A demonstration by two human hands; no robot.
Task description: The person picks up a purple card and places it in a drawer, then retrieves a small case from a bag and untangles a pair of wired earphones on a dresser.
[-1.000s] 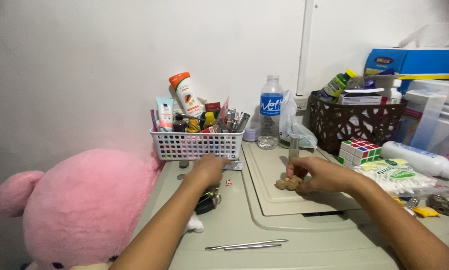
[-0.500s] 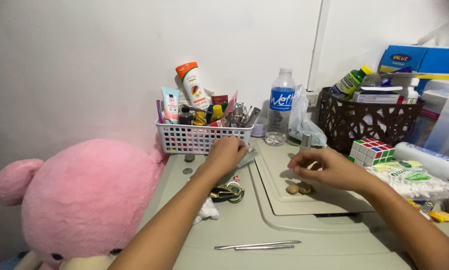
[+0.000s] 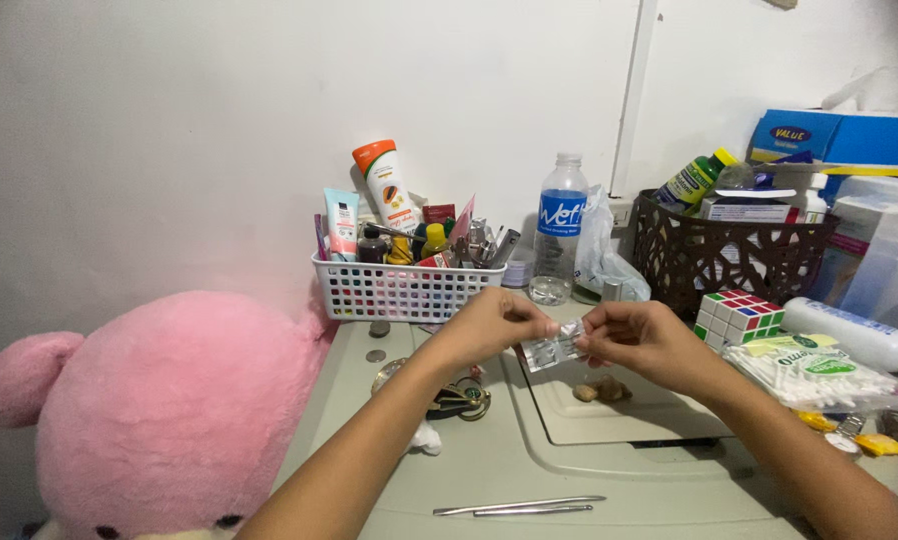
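Far left of the hands, a pink plush toy [image 3: 159, 410] leans against the worktop [image 3: 449, 470]; the frame's lower edge cuts off its face. Behind the left hand stands a white mesh basket [image 3: 404, 290] crammed with tubes and small bottles, too crowded to tell apart. Just below that hand lies a bunch of keys [image 3: 459, 398], partly hidden by the forearm, and nearer the person a pair of metal tweezers [image 3: 519, 506].

The left hand [image 3: 489, 328] and the right hand [image 3: 641, 343] meet above the worktop, each pinching one end of a small silvery blister strip [image 3: 554, 350] held between them, clear of the surface. Its contents are too small to make out.

Below the strip, some brownish lumps [image 3: 601, 389] rest on the raised lid panel; what they are cannot be told. Behind the strip stands a clear water bottle [image 3: 559, 240]. Right of the right hand sit a colour puzzle cube [image 3: 737, 317], a pack of cotton swabs [image 3: 814, 370] and a dark woven basket [image 3: 729, 255], its contents partly hidden.
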